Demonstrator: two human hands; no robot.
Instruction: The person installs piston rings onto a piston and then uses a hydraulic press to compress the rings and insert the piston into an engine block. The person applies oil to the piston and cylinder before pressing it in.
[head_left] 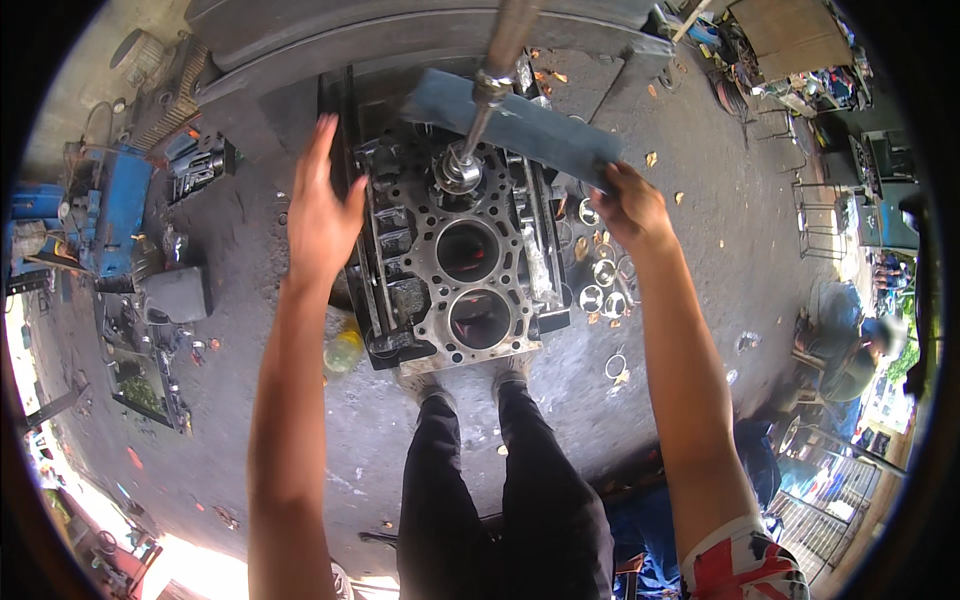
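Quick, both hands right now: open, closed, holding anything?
Left hand: open, fingers spread, held flat at the left side of the engine block, gripping nothing.
Right hand: closed on the end of the flat grey bar.

Engine block between both feet, rings on its right.

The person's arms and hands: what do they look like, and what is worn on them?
Both forearms are bare, with no gloves, watch or rings that can be seen. The left hand and right hand are ungloved. Near the right upper arm there is a short sleeve in red and white with some blue. No sleeve shows on the left arm.
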